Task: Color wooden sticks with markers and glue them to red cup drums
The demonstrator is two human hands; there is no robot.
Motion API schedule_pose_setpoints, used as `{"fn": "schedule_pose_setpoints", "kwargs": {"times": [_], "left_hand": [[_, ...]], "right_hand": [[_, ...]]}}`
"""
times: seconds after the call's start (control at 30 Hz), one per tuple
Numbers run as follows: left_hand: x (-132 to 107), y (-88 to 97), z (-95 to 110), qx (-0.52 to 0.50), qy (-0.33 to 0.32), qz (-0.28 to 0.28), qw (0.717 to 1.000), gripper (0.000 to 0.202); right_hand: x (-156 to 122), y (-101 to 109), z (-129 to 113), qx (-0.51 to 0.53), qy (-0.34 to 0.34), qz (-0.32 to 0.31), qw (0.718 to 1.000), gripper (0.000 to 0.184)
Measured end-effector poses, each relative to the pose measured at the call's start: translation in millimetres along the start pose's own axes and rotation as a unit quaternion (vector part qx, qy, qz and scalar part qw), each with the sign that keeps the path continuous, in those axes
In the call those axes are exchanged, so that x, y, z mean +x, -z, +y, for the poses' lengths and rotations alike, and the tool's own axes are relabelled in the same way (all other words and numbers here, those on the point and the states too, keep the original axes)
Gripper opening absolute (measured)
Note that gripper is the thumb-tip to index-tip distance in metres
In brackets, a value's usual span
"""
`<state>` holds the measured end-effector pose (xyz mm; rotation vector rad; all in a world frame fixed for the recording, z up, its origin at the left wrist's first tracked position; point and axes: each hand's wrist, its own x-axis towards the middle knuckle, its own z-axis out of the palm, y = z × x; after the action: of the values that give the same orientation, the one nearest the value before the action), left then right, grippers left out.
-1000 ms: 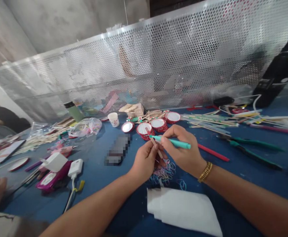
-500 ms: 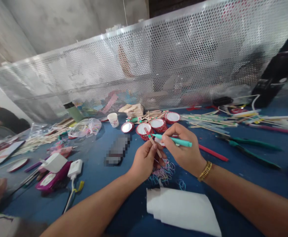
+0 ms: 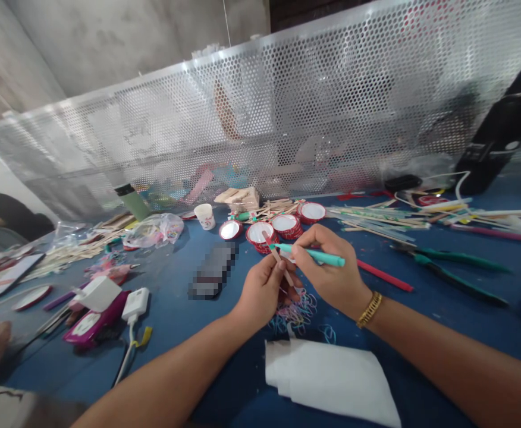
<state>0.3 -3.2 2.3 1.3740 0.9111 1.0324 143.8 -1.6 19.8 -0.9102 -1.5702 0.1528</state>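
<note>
Head view: the left hand [image 3: 260, 288] pinches the wooden stick [image 3: 275, 254] above the bench [image 3: 175, 285], the right hand [image 3: 334, 280] grips the green marker [image 3: 329, 258], tip at the stick; steady the wood and stroke lightly.

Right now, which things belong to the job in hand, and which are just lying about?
In use:
turquoise plastic pen in right hand
flat wooden stick in left hand

Apparently lying about:
white paper cup
green-handled pliers
black-capped green bottle
</note>
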Motion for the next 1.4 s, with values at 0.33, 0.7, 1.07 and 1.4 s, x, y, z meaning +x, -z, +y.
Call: {"fn": "schedule_pose_setpoints", "kwargs": {"times": [0.33,0.7,1.07,1.4], "left_hand": [[-0.7,-0.8,1.8,0.0,0.004,0.004,1.0,0.039],[-1.8,-0.9,3.1,0.02,-0.008,-0.007,1.0,0.04],[-2.1,-1.4,4.1,0.014,-0.008,-0.004,1.0,0.042],[-2.2,-0.9,4.3,0.01,0.0,0.001,1.0,0.039]], "right_hand": [[-0.5,0.2,1.3,0.017,-0.02,0.005,1.0,0.014],[-2.0,-0.5,-3.9,0.018,-0.002,-0.012,1.0,0.014],[-1.5,0.2,-6.2,0.01,0.004,-0.005,1.0,0.014],[0.7,0.9,-0.6,0.003,-0.012,0.008,1.0,0.015]]}}
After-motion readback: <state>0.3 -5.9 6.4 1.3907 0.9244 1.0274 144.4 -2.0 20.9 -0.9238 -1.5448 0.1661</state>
